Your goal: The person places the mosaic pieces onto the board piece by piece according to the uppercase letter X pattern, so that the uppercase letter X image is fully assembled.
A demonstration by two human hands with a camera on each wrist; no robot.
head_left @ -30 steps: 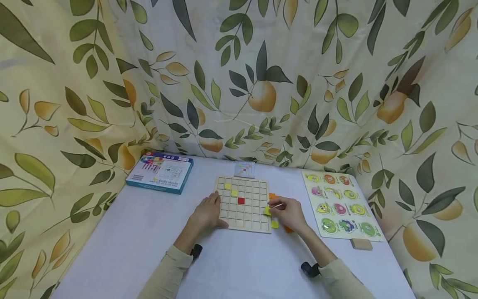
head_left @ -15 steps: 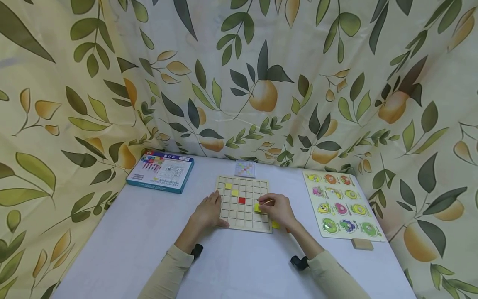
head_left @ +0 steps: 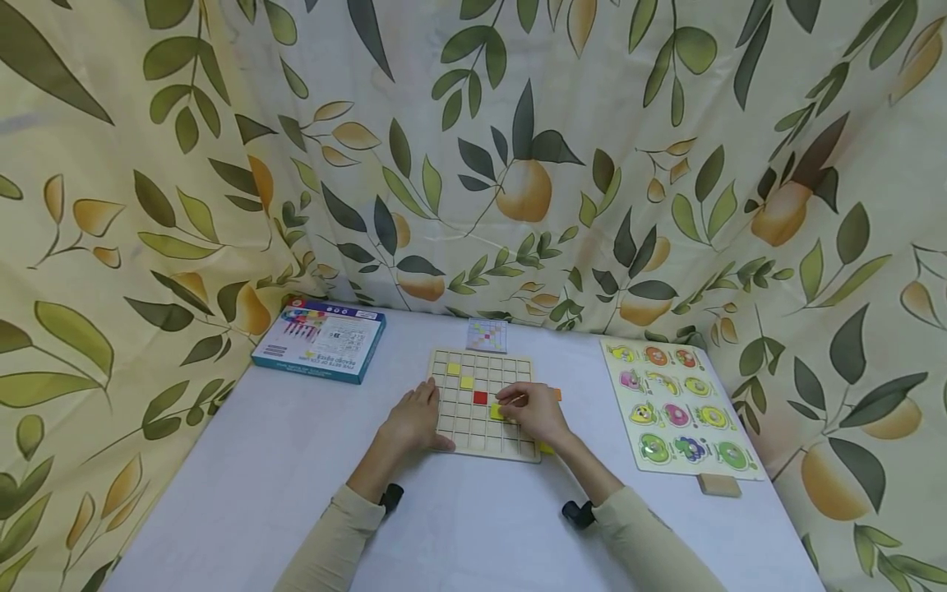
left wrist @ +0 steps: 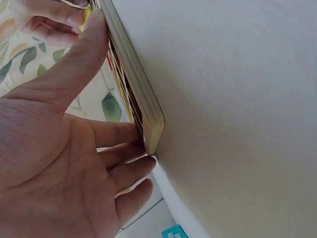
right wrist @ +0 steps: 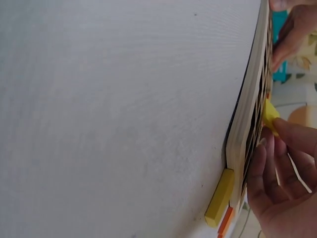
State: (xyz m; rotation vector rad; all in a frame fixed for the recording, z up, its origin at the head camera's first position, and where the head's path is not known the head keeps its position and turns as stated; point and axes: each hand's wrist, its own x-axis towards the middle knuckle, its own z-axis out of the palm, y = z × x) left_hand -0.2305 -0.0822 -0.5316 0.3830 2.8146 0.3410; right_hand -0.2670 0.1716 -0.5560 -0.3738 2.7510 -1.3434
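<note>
Over the last second the right hand [head_left: 536,411] has carried a yellow tile [head_left: 498,411] leftward from off the grid board [head_left: 462,427]'s right side to over its cells. The tile is now just below and right of the seated red tile [head_left: 480,398], which suggests this piece is close to being placed. That hand pinches it between thumb and fingers; whether it touches a cell, I cannot tell. The left hand [head_left: 410,419] has its fingers loosely extended, grasping nothing, and rests against the board's left edge. The board's cells between the hands hold the red tile and two pale yellow tiles [head_left: 467,382] in a diagonal. A yellow block [right wrist: 219,198] and an orange block [right wrist: 226,221] lie beside the board, near the right hand. Well right of that hand, a fruit puzzle board [head_left: 673,467] holds its pieces; beyond the left hand lies a cardboard box [head_left: 320,341], contents hidden.
</note>
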